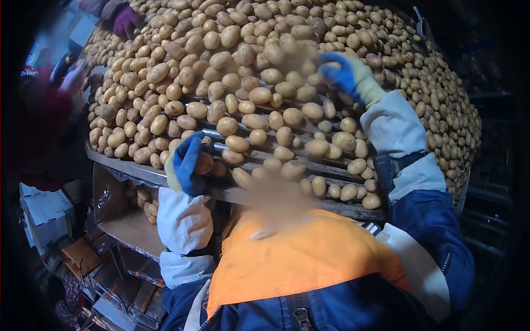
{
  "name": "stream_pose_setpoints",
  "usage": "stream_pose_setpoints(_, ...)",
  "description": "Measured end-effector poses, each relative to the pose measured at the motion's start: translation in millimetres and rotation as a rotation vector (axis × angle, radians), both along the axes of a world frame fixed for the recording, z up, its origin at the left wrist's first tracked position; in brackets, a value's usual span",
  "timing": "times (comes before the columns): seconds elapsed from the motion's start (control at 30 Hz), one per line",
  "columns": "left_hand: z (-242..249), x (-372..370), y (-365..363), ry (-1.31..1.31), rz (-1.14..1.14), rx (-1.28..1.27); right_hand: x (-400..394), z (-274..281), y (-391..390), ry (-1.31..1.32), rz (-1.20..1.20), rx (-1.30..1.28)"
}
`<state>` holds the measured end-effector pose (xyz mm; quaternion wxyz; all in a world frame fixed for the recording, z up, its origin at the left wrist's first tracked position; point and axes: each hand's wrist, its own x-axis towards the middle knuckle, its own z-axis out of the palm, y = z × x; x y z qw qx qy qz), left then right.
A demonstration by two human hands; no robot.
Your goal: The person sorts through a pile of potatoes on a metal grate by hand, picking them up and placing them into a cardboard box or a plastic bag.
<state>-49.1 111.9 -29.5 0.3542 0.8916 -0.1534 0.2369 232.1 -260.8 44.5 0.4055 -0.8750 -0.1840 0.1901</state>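
Observation:
Potatoes [259, 95] of many sizes cover a sorting table of metal rollers [221, 147]. My left hand [186, 164], in a blue and cream glove, is at the near left edge. Its fingers curve apart beside a brown potato [203, 163], with no firm grip visible. Farther off to the right, my right hand [346, 77] wears a matching glove and reaches over the potatoes. Its bent fingers point left and stand apart, with no potato seen in them. A blurred smudge hides part of the pile left of it.
A cardboard box [124, 218] with potatoes in it stands below the left edge. White boxes [47, 212] are at the far left. Another person's purple-gloved hand [127, 22] is at the upper left. A metal rim [130, 167] borders the table.

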Motion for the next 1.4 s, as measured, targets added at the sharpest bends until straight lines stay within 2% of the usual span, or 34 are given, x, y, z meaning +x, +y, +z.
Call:
stream_pose_setpoints(0.03, -0.6, 0.0, -1.6, 0.019, -0.002, -0.061, -1.9, 14.9, -12.3, 0.227, -0.095, 0.205)
stream_pose_setpoints(0.13, 3.4, 0.6, 1.6, 0.066, -0.053, -0.130, -50.9, 42.6, -41.5, 0.345, -0.112, 0.548)
stream_pose_setpoints(0.17, 6.2, -0.8, 2.9, 0.065, -0.059, -0.133, -67.5, 48.2, -51.6, 0.344, -0.124, 0.498)
stream_pose_setpoints(0.23, 9.9, -4.9, 6.0, 0.254, -0.051, -0.202, -88.3, 57.9, -72.6, 0.339, -0.106, 0.432)
stream_pose_setpoints(0.3, 2.6, -0.6, 13.9, 0.160, -0.102, -0.169, -109.0, 73.8, -72.9, 0.488, -0.277, 0.274)
stream_pose_setpoints(0.33, -2.9, 0.5, 17.8, 0.065, -0.145, -0.132, -113.6, 72.9, -65.8, 0.267, -0.157, -0.147)
stream_pose_setpoints(0.37, -15.4, -2.7, 19.1, 0.117, -0.204, -0.328, -126.2, 80.8, -58.9, 0.117, -0.015, -0.435)
stream_pose_setpoints(0.4, -19.4, -1.0, 18.6, 0.118, -0.206, -0.329, -140.7, 94.9, -42.2, -0.036, 0.130, -0.719)
stream_pose_setpoints(0.47, -22.0, 3.6, 18.3, -0.004, -0.244, -0.329, -150.3, 42.0, -48.5, -0.286, 0.414, -0.917)
stream_pose_setpoints(0.5, -12.9, 2.8, 18.8, -0.010, -0.234, -0.327, -155.0, 20.6, -36.9, -0.379, 0.410, -1.097)
stream_pose_setpoints(0.53, 3.1, 2.2, 18.7, 0.083, -0.225, -0.244, -150.7, 23.3, -35.6, -0.392, 0.418, -1.095)
stream_pose_setpoints(0.57, 12.6, 2.0, 17.1, 0.176, -0.218, -0.162, -145.0, 29.1, -36.3, -0.286, 0.439, -1.055)
stream_pose_setpoints(0.6, 10.4, 7.5, 12.9, 0.164, -0.206, -0.164, -136.7, 37.4, -34.2, -0.184, 0.460, -1.018)
stream_pose_setpoints(0.63, 5.3, 14.3, 4.8, 0.063, -0.324, -0.286, -126.3, 61.7, -25.6, -0.027, 0.355, -0.934)
stream_pose_setpoints(0.67, 2.9, 17.8, -6.4, -0.044, -0.435, -0.407, -115.5, 63.6, -34.5, 0.029, 0.276, -0.759)
stream_pose_setpoints(0.73, 23.6, 25.4, -29.8, 0.100, -0.394, -0.473, -98.2, 65.0, -29.9, 0.267, 0.203, -0.359)
stream_pose_setpoints(0.77, 35.3, 30.6, -44.7, 0.210, -0.365, -0.553, -95.7, 64.5, -17.6, 0.001, 0.330, -0.237)
stream_pose_setpoints(0.8, 47.1, 31.6, -55.1, 0.324, -0.330, -0.670, -101.5, 72.8, 5.2, -0.002, 0.340, -0.228)
stream_pose_setpoints(0.87, 68.3, 13.5, -65.9, 0.622, -0.208, -1.113, -119.3, 95.5, 58.7, 0.228, 0.366, -0.309)
stream_pose_setpoints(0.93, 79.1, -8.3, -69.1, 0.780, -0.114, -1.478, -129.8, 92.9, 84.3, 0.108, 0.489, -0.201)
stream_pose_setpoints(0.97, 78.7, -10.6, -71.5, 0.838, -0.082, -1.628, -127.7, 90.4, 94.8, 0.255, 0.430, -0.169)
stream_pose_setpoints(1.03, 70.0, -3.7, -78.6, 0.884, -0.086, -1.828, -122.6, 83.2, 96.4, 0.683, 0.235, 0.179)
stream_pose_setpoints(1.1, 65.6, 11.3, -85.7, 0.890, -0.120, -1.962, -126.3, 43.1, 81.9, 0.660, 0.254, 0.386)
stream_pose_setpoints(1.13, 65.3, 16.7, -87.6, 0.878, -0.122, -2.013, -136.7, 36.5, 85.1, 0.707, 0.232, 0.602)
stream_pose_setpoints(1.2, 72.0, 8.8, -84.9, 0.840, -0.124, -2.131, -141.7, 30.4, 91.9, 0.764, 0.212, 0.828)
stream_pose_setpoints(1.23, 67.9, 2.8, -82.1, 0.837, -0.107, -2.130, -141.0, 28.8, 93.2, 0.845, 0.131, 0.853)
stream_pose_setpoints(1.27, 60.7, -3.3, -77.8, 0.833, -0.187, -2.202, -140.8, 27.6, 94.8, 0.924, 0.050, 0.878)
stream_pose_setpoints(1.33, 58.2, -10.0, -74.2, 0.818, -0.257, -2.271, -145.3, 36.0, 101.7, 1.003, 0.055, 0.913)
stream_pose_setpoints(1.4, 60.7, -12.7, -79.4, 0.694, -0.135, -2.364, -157.9, 49.9, 113.4, 0.591, 0.221, 0.659)
